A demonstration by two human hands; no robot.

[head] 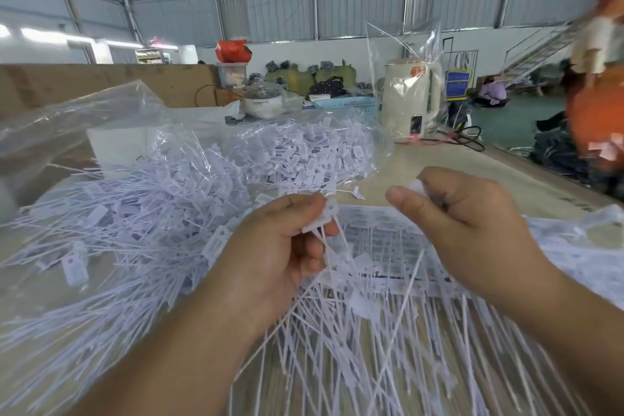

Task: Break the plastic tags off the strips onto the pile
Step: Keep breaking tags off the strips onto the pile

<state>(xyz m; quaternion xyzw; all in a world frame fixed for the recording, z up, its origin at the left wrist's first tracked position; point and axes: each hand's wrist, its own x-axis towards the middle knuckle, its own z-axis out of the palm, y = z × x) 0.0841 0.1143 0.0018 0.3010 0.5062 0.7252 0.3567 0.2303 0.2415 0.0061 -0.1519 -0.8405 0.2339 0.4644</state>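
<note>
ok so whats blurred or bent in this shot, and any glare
Head view: orange shape at right edge smeared by motion blur; roof beams bow from the wide lens; crumpled clear plastic bag catches soft glare; left hand and right hand fairly sharp, white tag pile softer.

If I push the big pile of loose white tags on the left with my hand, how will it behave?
The pile of tags would probably slide and spread rather than move as one, since the pieces lie loose and crossed. They look thin and light, so little force should shift them. The long tails seem bendy and may tangle, as do those hanging from the left hand.
</note>
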